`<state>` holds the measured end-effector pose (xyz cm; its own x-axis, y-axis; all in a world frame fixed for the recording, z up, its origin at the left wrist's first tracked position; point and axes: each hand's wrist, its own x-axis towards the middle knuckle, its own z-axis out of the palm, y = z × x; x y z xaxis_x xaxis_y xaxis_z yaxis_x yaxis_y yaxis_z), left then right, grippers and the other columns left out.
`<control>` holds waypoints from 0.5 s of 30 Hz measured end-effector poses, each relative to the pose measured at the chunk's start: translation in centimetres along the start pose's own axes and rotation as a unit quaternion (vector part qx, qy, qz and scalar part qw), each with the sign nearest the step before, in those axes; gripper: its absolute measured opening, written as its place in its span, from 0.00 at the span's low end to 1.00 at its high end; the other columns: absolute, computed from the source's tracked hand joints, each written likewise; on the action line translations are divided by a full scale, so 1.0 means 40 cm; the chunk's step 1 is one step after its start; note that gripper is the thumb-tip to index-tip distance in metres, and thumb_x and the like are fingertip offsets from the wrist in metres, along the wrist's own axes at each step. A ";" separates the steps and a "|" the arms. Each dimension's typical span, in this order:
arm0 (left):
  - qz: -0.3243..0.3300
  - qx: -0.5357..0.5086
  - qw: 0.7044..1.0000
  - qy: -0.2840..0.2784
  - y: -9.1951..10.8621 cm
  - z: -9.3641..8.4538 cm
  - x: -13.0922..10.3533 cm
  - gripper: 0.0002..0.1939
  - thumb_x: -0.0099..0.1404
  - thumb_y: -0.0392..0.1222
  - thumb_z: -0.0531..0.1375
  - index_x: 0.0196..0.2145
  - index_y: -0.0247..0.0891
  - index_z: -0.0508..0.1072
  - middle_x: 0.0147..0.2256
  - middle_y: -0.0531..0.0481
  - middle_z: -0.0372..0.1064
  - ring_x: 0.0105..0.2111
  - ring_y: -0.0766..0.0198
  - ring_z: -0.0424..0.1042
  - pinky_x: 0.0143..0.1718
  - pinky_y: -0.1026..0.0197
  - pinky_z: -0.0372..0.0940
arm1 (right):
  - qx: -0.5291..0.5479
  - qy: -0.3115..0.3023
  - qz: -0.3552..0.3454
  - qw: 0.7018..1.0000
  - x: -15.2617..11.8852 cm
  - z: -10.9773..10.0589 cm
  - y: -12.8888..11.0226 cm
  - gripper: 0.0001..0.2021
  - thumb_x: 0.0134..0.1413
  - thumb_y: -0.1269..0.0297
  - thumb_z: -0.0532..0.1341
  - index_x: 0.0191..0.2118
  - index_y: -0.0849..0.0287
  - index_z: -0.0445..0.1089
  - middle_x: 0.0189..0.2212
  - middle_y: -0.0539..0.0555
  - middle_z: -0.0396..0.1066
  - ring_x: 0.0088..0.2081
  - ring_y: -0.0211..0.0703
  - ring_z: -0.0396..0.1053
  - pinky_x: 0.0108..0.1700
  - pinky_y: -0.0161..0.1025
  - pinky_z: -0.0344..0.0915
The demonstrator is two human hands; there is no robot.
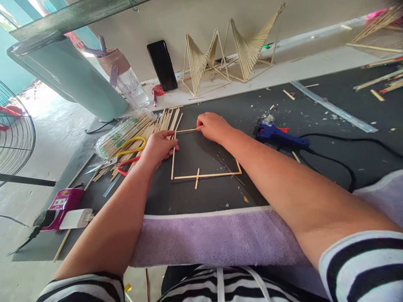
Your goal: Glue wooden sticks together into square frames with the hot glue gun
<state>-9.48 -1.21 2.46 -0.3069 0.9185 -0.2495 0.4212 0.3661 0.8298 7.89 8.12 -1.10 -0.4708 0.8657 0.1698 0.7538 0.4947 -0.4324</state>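
Note:
My left hand (160,147) pinches a thin wooden stick (173,161) that forms the left side of a square laid on the dark table. At the square's far side, my right hand (211,126) grips another wooden stick (186,130), whose left end meets the first stick's top. Nearest me lies the bottom stick (214,174), joined at its right end to a side stick (239,165) partly hidden by my right forearm. A short stick piece (197,179) crosses the bottom stick. Between the left and bottom sticks a small gap shows at the near corner.
Left of the square are loose sticks (166,119), a plastic bag of sticks (122,134) and scissors (126,155). A blue glue gun (280,137) with its cord lies right. Behind stand a phone (163,65), bottle (127,79), teal jug (69,75) and stick models (201,63).

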 end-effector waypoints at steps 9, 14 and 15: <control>0.001 0.008 1.000 -0.006 -0.001 -0.001 0.004 0.27 0.56 0.35 0.61 0.54 0.33 0.68 0.22 0.53 0.69 0.13 0.75 0.56 0.13 0.72 0.50 | 0.005 -0.002 -0.002 1.000 -0.002 -0.003 -0.001 0.06 0.55 0.66 0.60 0.36 0.59 0.73 0.41 0.58 0.72 0.43 0.48 0.68 0.40 0.41 0.60; -0.005 0.006 1.000 -0.012 0.004 -0.002 0.002 0.27 0.56 0.34 0.61 0.54 0.33 0.67 0.21 0.54 0.68 0.13 0.75 0.56 0.13 0.72 0.50 | 0.005 -0.008 0.001 1.000 -0.004 -0.007 -0.003 0.06 0.55 0.65 0.60 0.36 0.58 0.73 0.42 0.57 0.73 0.43 0.48 0.68 0.41 0.41 0.60; -0.005 0.007 1.000 -0.012 0.005 -0.002 0.001 0.26 0.57 0.34 0.61 0.54 0.33 0.68 0.21 0.54 0.68 0.13 0.75 0.56 0.13 0.72 0.49 | 0.004 -0.009 0.000 1.000 -0.004 -0.007 -0.004 0.06 0.55 0.65 0.60 0.36 0.58 0.73 0.42 0.57 0.73 0.43 0.48 0.68 0.41 0.41 0.60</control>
<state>-9.48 -1.11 2.65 -0.2909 0.9179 -0.2699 0.4296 0.3773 0.8204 7.99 7.93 -0.80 -0.4784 0.8646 0.1539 0.7504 0.4935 -0.4397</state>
